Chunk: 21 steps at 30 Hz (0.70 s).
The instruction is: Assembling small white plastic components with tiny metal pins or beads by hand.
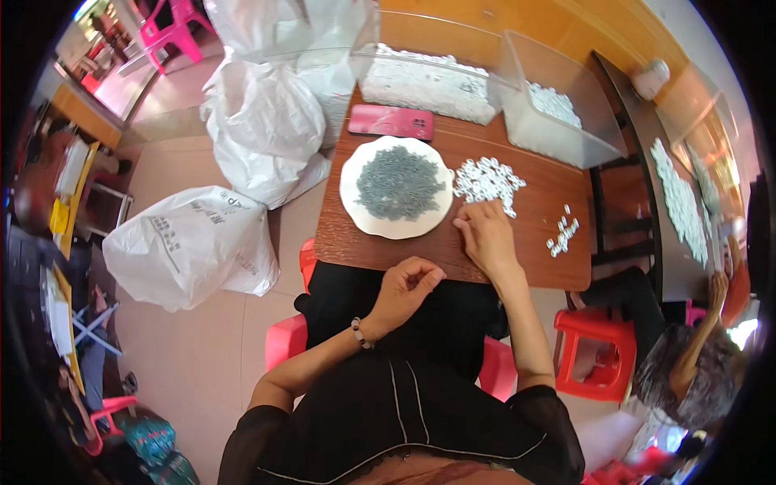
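So my right hand (485,234) is flat-ish on the brown table (533,267), fingers reaching up into the pile of little white plastic rings (487,179), fingertips right at its near edge, not really pinching anything that I can see. My left hand (408,287) is hanging back at the table's front edge, curled loosely with thumb and fingertips drawn together; could be holding one tiny piece in there, honestly can't tell. Just left of the ring pile sits the white plate (352,212) heaped with small grey metal bits (399,183), and there's a short loose row of more white pieces (562,236) off to my right. Pink phone (391,122) lies behind the plate, clear tubs (558,129) of more white parts behind that. These rings look featherlight, hard and slick, so I'd guess they skitter if you push them; best bet is nipping one by its rim between thumb and forefinger. The grey bits look tangly and maybe pokey, so pick from the top of the heap.
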Available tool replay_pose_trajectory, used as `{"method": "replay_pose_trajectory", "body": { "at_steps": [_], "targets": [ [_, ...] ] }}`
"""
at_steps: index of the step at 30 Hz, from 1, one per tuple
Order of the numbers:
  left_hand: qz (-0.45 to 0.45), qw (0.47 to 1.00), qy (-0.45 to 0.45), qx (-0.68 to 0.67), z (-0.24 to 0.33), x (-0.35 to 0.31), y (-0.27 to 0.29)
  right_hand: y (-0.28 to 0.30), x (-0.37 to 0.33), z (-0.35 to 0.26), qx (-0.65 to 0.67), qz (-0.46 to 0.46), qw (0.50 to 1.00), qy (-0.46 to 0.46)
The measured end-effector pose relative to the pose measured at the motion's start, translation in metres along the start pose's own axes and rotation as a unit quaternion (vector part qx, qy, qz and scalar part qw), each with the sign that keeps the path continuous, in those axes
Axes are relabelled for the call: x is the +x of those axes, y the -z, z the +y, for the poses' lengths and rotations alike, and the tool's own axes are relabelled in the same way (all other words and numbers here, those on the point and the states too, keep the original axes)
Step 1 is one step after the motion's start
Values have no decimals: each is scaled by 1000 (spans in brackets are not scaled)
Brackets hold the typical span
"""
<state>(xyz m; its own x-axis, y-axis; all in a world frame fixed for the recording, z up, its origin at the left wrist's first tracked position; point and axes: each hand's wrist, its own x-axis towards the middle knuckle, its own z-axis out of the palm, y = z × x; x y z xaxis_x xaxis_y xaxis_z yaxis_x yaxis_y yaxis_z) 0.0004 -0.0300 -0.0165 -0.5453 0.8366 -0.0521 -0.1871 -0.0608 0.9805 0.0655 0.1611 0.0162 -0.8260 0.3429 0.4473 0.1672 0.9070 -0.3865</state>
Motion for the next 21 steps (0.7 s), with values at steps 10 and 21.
{"method": "replay_pose_trajectory", "body": {
  "at_steps": [10,21],
  "targets": [
    [-23,1000,-5,3,-1,-6,7,25,-21,-31,157,-4,979,-126],
    [-33,999,8,-24,3,-14,9,22,-52,-56,229,13,952,-203]
  ]
}}
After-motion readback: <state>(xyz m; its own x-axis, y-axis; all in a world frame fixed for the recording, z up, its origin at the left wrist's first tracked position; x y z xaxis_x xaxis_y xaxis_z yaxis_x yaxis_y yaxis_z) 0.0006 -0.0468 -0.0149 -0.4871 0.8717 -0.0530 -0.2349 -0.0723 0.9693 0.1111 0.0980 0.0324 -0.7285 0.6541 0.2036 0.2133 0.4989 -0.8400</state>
